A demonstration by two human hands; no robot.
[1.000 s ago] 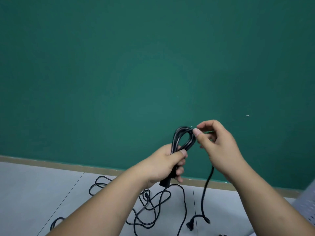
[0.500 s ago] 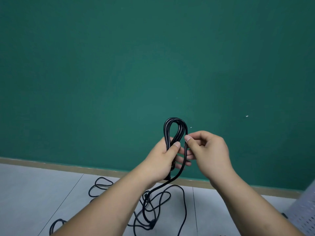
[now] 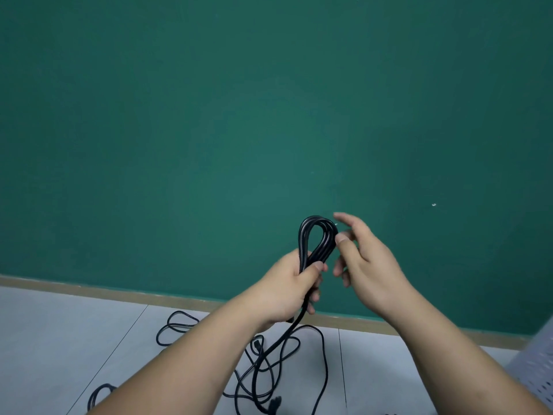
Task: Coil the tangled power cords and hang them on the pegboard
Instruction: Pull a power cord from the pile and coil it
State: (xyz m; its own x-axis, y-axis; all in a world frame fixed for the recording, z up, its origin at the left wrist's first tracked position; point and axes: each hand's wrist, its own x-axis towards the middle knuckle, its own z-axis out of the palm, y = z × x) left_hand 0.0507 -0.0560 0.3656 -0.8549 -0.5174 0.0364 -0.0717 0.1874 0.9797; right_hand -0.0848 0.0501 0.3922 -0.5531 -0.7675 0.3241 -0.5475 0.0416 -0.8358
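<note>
Half a second ago the right hand [image 3: 371, 265] was pinching a strand on the right side of the loop. Now it has let go: its fingers are spread and relaxed, and only the thumb [image 3: 344, 244] tip stays against the loop's right side. The loop itself has shifted a little to the right and leans that way. The left hand [image 3: 287, 290] has not changed its hold, with fingers and thumb wrapped tight round the neck of the bundle.

The coiled power cord [image 3: 302, 241] is black and glossy. Several turns are gathered into one narrow teardrop loop that stands up out of the left fist in front of the green wall [image 3: 209, 130]. A single loose strand [image 3: 287, 333] drops from under the fist to the floor [image 3: 74, 339].

There it joins a tangle of black cords [image 3: 269, 375] that sprawls over the grey tiles near the floor's far edge, just in front of the beige skirting [image 3: 119, 292]. One plug [image 3: 273, 404] shows among the loops. A white perforated board [image 3: 538, 363] stands at the floor's right edge, well apart from the coil.
</note>
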